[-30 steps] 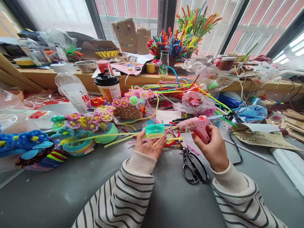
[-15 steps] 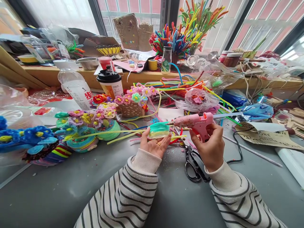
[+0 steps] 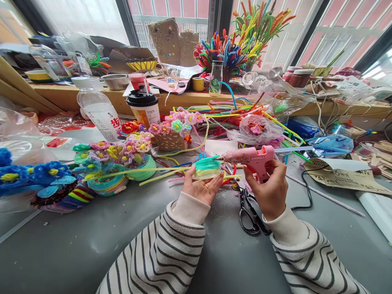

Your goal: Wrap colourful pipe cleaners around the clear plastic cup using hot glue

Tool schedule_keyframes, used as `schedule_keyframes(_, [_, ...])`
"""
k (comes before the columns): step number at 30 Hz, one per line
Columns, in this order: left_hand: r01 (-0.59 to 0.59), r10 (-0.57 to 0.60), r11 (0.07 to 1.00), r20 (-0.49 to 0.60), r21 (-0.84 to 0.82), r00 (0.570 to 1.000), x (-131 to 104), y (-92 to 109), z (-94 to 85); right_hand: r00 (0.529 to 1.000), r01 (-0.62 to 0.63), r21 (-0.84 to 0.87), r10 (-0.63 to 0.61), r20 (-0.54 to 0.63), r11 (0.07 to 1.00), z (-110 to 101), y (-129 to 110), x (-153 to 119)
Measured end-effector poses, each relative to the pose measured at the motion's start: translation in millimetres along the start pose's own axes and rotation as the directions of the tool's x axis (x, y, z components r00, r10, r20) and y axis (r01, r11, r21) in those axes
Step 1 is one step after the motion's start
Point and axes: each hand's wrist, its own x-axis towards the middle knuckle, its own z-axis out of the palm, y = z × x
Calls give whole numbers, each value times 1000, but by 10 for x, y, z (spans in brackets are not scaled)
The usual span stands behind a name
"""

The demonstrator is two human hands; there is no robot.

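Observation:
My left hand (image 3: 202,188) cradles a small round cup (image 3: 208,168) wrapped in turquoise and pale yellow pipe cleaner, thumb on its left side and fingers beneath. A loose turquoise end sticks up at its top right, close to the nozzle of a pink hot glue gun (image 3: 251,158). My right hand (image 3: 271,190) is closed around the gun's handle; a clear glue stick (image 3: 290,150) juts from its back. Whether the nozzle touches the pipe cleaner I cannot tell. Yellow pipe cleaners (image 3: 165,177) stretch leftward behind my left hand. Black-handled scissors (image 3: 249,214) lie between my wrists.
Pipe-cleaner flower pots (image 3: 141,167) and a flower basket (image 3: 171,139) stand at the left, before a takeaway cup (image 3: 143,108) and a plastic bottle (image 3: 99,110). Bundled pipe cleaners lie behind my hands. The gun's black cord (image 3: 309,188) curves over the grey table (image 3: 232,265) at right.
My left hand and the wrapped cup have shifted very slightly right, with the cup tilted a little differently. The glue gun stays nearly still at the cup's upper right.

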Motion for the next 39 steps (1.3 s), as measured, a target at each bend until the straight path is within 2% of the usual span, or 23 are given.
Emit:
schedule_keyframes(13, [12, -12, 1000, 11, -4, 1000, -17, -15, 15, 1000, -9, 6, 9, -22, 1000, -1, -28, -6])
schedule_keyframes(23, [36, -36, 999, 31, 2, 999, -4, -15, -22, 996, -76, 24, 77, -36, 997, -3, -29, -15])
schedule_keyframes(39, [32, -32, 999, 18, 5, 999, -9, -11, -3, 997, -62, 3, 62, -47, 998, -34, -40, -14])
